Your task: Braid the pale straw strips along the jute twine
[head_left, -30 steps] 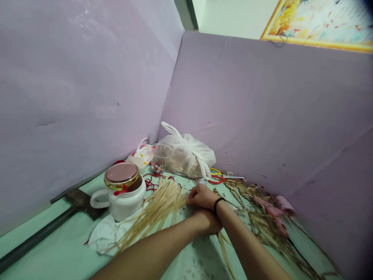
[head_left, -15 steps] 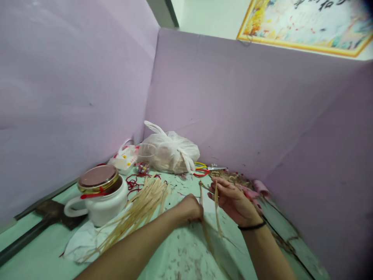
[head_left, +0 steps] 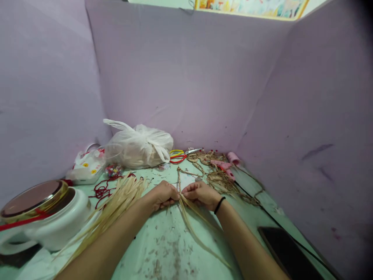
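Observation:
My left hand (head_left: pixel 162 193) and my right hand (head_left: pixel 201 193) meet at the middle of the pale green table (head_left: pixel 163 252). Both pinch a few tan straw strips (head_left: pixel 190 221). A thin braided end of those strips rises between the two hands, and the loose tails trail toward me. A black band circles my right wrist. A fan-shaped bundle of loose straw (head_left: pixel 112 208) lies just left of my left forearm.
A white pot with a gold-rimmed lid (head_left: pixel 40 212) stands at the left. Behind are a knotted plastic bag (head_left: pixel 138 146), a small pouch (head_left: pixel 86 167), red cord (head_left: pixel 101 188), scissors (head_left: pixel 182 154), braided rope (head_left: pixel 218 179) and a pink tool (head_left: pixel 223 166). A dark flat object (head_left: pixel 287 252) lies right.
My right hand came off the straw bundle with a few strips and my left hand joined it, so both now pinch them at the table's middle. The view swung right and down.

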A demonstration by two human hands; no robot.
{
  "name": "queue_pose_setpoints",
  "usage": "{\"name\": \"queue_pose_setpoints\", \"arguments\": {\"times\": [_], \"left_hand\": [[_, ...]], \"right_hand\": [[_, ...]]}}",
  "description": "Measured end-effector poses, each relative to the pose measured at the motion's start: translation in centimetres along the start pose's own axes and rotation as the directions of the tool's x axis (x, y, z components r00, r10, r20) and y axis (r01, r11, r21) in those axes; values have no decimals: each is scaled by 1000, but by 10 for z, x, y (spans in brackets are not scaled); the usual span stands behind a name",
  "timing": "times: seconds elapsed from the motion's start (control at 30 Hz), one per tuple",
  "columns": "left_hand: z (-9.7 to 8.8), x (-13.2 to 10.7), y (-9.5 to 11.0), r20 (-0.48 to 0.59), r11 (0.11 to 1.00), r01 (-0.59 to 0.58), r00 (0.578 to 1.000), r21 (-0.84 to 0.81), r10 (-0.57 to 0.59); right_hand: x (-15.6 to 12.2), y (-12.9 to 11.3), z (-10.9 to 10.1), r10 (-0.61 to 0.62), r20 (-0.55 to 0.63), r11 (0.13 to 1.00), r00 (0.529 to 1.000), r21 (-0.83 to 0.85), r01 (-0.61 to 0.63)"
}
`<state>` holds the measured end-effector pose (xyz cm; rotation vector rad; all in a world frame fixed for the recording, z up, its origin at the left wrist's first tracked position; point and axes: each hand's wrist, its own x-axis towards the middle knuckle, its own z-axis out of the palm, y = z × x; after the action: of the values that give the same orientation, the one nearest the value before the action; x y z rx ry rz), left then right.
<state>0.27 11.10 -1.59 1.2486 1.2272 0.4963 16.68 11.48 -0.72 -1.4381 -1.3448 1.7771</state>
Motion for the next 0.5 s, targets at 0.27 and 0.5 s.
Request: {"name": "queue_pose_setpoints", "arguments": {"times": [0.27, 0.5], "left_hand": [[3, 0, 1, -42, 999, 31, 999, 7, -31], [4, -3, 2, -27, 1000, 11, 1000, 1, -11]], "right_hand": [[-2, 2, 2, 31, 38, 997, 999, -75, -28], [-8, -2, 3, -31, 66, 988, 997, -150, 41]]}}
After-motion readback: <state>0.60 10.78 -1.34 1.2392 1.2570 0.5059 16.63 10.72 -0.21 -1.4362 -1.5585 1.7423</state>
